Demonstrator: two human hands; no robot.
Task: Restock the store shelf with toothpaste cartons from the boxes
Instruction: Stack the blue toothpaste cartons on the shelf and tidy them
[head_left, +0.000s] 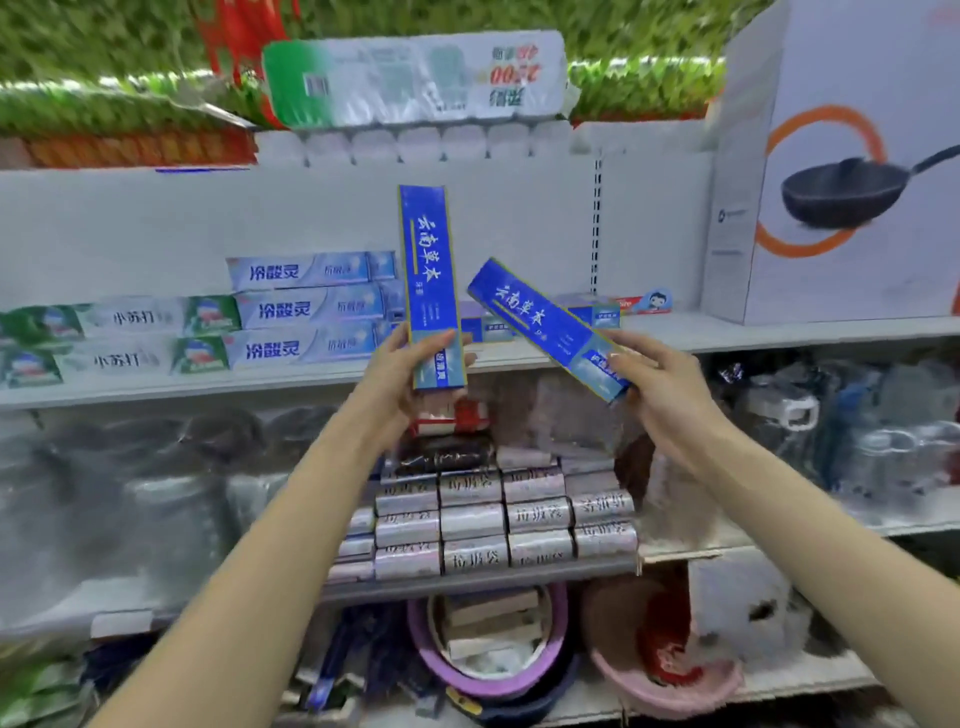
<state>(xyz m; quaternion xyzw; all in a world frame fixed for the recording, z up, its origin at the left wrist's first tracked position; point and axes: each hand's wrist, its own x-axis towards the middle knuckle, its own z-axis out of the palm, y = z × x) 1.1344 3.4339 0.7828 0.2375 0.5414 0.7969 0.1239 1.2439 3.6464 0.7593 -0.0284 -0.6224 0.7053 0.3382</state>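
Two blue toothpaste cartons are held up in front of the shelf (727, 332), around the middle of its front edge. The upright carton (428, 270) is gripped at its bottom end by the left hand (410, 364). The tilted carton (540, 322) is gripped at its lower end by the right hand (654, 379). Pale blue cartons (311, 312) are stacked on the shelf just to the left, with green cartons (119, 332) out by the left edge.

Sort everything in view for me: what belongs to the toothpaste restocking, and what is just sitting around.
Part of the job:
- left hand gripping the upright blue carton
- right hand gripping the tilted blue carton
- toothpaste shelf with stacked cartons

Just lying about:
- pan box
- paper roll pack
- silver rolls
- purple basin
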